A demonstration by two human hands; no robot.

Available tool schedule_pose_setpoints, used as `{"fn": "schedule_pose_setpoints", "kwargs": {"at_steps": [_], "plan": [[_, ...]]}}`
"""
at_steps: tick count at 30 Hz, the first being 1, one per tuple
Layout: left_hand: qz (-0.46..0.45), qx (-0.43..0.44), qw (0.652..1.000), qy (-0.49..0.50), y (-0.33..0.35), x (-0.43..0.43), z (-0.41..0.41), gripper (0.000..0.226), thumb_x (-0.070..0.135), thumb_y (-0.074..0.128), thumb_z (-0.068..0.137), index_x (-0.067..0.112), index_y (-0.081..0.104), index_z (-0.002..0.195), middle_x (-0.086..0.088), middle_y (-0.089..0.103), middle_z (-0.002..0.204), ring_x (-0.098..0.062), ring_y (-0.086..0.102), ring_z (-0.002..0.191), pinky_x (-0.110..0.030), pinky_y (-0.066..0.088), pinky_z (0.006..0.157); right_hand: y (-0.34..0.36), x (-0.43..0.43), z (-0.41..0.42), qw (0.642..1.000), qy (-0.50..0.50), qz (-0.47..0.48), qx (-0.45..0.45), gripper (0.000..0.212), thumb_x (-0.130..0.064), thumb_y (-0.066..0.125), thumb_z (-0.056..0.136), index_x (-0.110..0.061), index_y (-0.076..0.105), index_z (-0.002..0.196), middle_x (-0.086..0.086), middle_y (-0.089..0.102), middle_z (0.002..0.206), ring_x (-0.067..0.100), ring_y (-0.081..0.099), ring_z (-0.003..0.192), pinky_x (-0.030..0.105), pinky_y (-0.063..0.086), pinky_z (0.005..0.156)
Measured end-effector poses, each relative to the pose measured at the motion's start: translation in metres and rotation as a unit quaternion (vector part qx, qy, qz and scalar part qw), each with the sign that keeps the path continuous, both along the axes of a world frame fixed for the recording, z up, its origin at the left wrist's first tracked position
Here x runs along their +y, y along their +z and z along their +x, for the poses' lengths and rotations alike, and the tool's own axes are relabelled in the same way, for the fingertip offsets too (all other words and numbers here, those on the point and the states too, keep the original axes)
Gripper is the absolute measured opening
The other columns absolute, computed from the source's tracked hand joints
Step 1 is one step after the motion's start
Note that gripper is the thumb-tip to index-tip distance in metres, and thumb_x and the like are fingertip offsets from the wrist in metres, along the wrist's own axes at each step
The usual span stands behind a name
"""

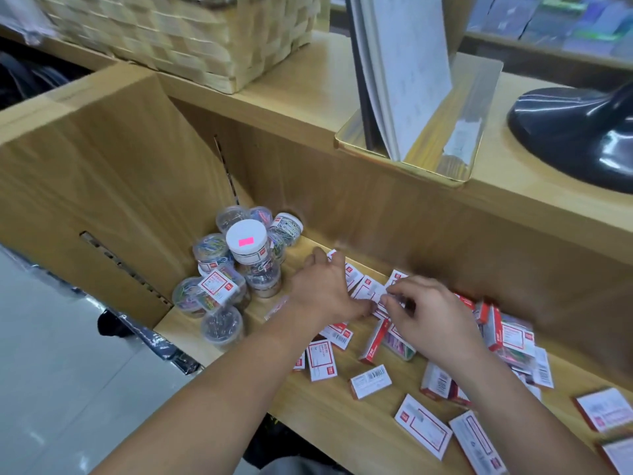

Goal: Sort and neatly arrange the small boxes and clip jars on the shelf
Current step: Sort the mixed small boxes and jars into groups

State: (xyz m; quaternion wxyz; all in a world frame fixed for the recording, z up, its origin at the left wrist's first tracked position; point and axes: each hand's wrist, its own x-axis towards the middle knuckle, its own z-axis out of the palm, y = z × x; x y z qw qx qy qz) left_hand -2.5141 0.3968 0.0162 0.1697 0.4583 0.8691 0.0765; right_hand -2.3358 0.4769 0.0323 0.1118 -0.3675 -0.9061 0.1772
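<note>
small boxes [371, 381] lie scattered over the near and right part of the wooden shelf [359, 423], with a short row at the far middle. clip jars [246, 243] are heaped in the far left corner. the left hand [322, 289] rests on that row, fingers loosely apart. the right hand [435, 320] pinches a box at the row's right end, fingers curled.

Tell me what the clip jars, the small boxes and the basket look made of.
The clip jars: clear glossy plastic, the clips show through; one has a white matte lid. The small boxes: thin printed cardboard, likely, with sharp folded edges. The basket: pale woven strips, perhaps straw or wood; blurred.
</note>
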Motion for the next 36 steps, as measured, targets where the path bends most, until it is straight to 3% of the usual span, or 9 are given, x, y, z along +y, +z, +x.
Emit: {"fn": "schedule_pose_setpoints", "kwargs": {"at_steps": [5,8,12,15,19,23,28,32,36], "plan": [[0.022,-0.026,0.999,0.001,0.003,-0.003,-0.006,0.095,0.070,0.079,0.057,0.025,0.044,0.133,0.001,0.056,0.128,-0.025,0.045,0.126,-0.038,0.048,0.097,0.006,0.001,-0.003,0.999,0.021,-0.010,-0.022,0.025,-0.039,0.067,0.091,-0.029,0.073,0.112,-0.014,0.068,0.109,0.014,0.059,0.111,0.033,0.051,0.085],[0.079,-0.060,0.995,0.019,0.003,-0.010,-0.015,0.077,0.058,0.074,0.069,0.028,0.048,0.135,0.001,0.064,0.122,-0.025,0.057,0.120,-0.038,0.052,0.094,0.009,0.003,-0.022,0.996,0.044,-0.003,-0.077,0.028,-0.044,0.062,0.092,-0.029,0.068,0.115,-0.011,0.063,0.110,0.016,0.055,0.115,0.033,0.049,0.086],[0.106,-0.072,0.991,0.046,0.003,-0.011,-0.027,0.040,0.052,0.073,0.079,0.022,0.062,0.104,-0.002,0.072,0.103,-0.027,0.067,0.100,-0.033,0.054,0.079,0.007,0.000,-0.052,0.983,0.029,0.022,-0.179,0.043,-0.057,0.056,0.092,-0.022,0.061,0.117,-0.001,0.056,0.121,0.024,0.047,0.122,0.036,0.041,0.097],[0.103,-0.015,0.994,0.043,0.001,-0.008,-0.025,0.042,0.050,0.078,0.070,0.019,0.060,0.093,-0.006,0.067,0.099,-0.031,0.062,0.099,-0.033,0.050,0.079,-0.007,-0.013,-0.062,0.968,0.009,0.072,-0.239,0.065,-0.067,0.049,0.091,-0.015,0.058,0.130,0.006,0.046,0.132,0.030,0.037,0.126,0.041,0.032,0.105],[0.088,-0.044,0.993,0.072,-0.006,-0.007,-0.030,0.051,0.054,0.083,0.063,0.023,0.058,0.095,-0.004,0.056,0.101,-0.030,0.059,0.102,-0.036,0.052,0.082,-0.018,-0.017,-0.061,0.973,-0.019,0.047,-0.225,0.066,-0.072,0.050,0.089,-0.019,0.060,0.127,0.004,0.037,0.139,0.030,0.031,0.129,0.043,0.027,0.110],[0.096,-0.088,0.988,0.079,-0.008,-0.008,-0.035,0.061,0.047,0.089,0.062,0.025,0.062,0.111,-0.003,0.052,0.114,-0.025,0.055,0.108,-0.034,0.050,0.091,-0.017,-0.015,-0.059,0.987,-0.046,0.009,-0.157,0.062,-0.067,0.069,0.078,-0.021,0.058,0.118,-0.002,0.046,0.131,0.026,0.036,0.125,0.040,0.030,0.109],[0.126,-0.135,0.981,0.057,-0.009,-0.009,-0.031,0.040,0.030,0.082,0.073,0.032,0.056,0.103,0.004,0.061,0.105,-0.021,0.064,0.096,-0.035,0.055,0.085,-0.007,-0.013,-0.048,0.992,-0.080,-0.096,0.024,0.029,-0.031,0.076,0.081,-0.031,0.053,0.098,-0.016,0.054,0.091,0.021,0.050,0.109,0.042,0.040,0.098],[0.103,-0.040,0.994,-0.005,-0.002,-0.010,-0.024,0.035,0.040,0.073,0.082,0.025,0.058,0.109,-0.004,0.067,0.104,-0.028,0.066,0.098,-0.037,0.055,0.080,0.011,-0.014,-0.040,0.959,-0.127,-0.198,0.155,0.025,-0.026,0.076,0.083,-0.034,0.054,0.093,-0.012,0.067,0.079,0.012,0.064,0.074,0.046,0.056,0.074],[0.076,0.068,0.993,-0.057,0.002,-0.009,-0.010,0.054,0.063,0.071,0.075,0.027,0.060,0.113,-0.003,0.063,0.103,-0.027,0.061,0.102,-0.035,0.049,0.074,0.033,-0.019,-0.019,0.936,-0.163,-0.219,0.223,0.022,-0.023,0.077,0.086,-0.035,0.060,0.095,-0.023,0.070,0.085,0.007,0.069,0.068,0.044,0.060,0.071]]}}
